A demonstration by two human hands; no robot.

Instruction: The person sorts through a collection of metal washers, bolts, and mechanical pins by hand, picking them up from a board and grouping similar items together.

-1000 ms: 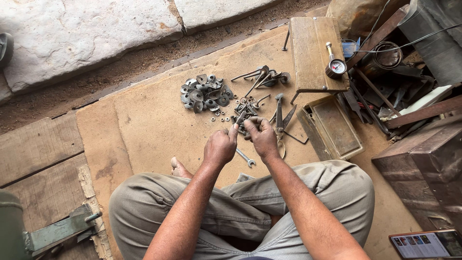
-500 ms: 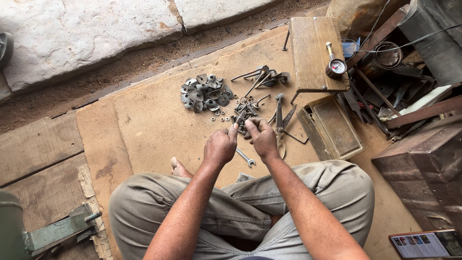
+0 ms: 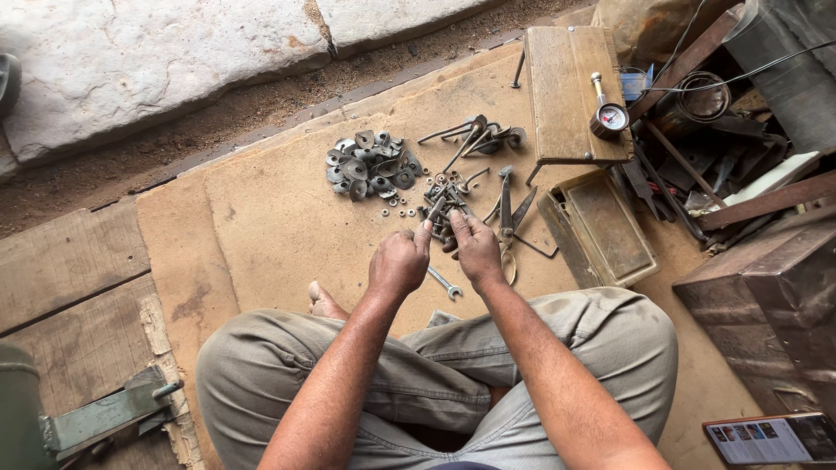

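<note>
I sit cross-legged on a brown mat (image 3: 261, 218). My left hand (image 3: 399, 261) pinches a small metal tool or bolt (image 3: 434, 209) that points up and away from me. My right hand (image 3: 475, 247) is closed on a small dark metal part right beside it; the two hands nearly touch. Just beyond them lies a scatter of bolts and nuts (image 3: 444, 193). A small spanner (image 3: 442, 283) lies on the mat under my hands. A pile of grey washers (image 3: 370, 164) sits further out to the left.
Pliers (image 3: 508, 213) lie right of my hands, long metal tools (image 3: 475, 137) beyond. A wooden stool (image 3: 570, 91) carries a pressure gauge (image 3: 610, 116). A shallow metal tray (image 3: 608, 228), a cluttered toolbox area (image 3: 723, 157), a phone (image 3: 771, 438) and stone slabs (image 3: 157, 61) surround the mat.
Both hands stay close together over the bolts. The piece in my left hand has shifted slightly; nothing else has moved.
</note>
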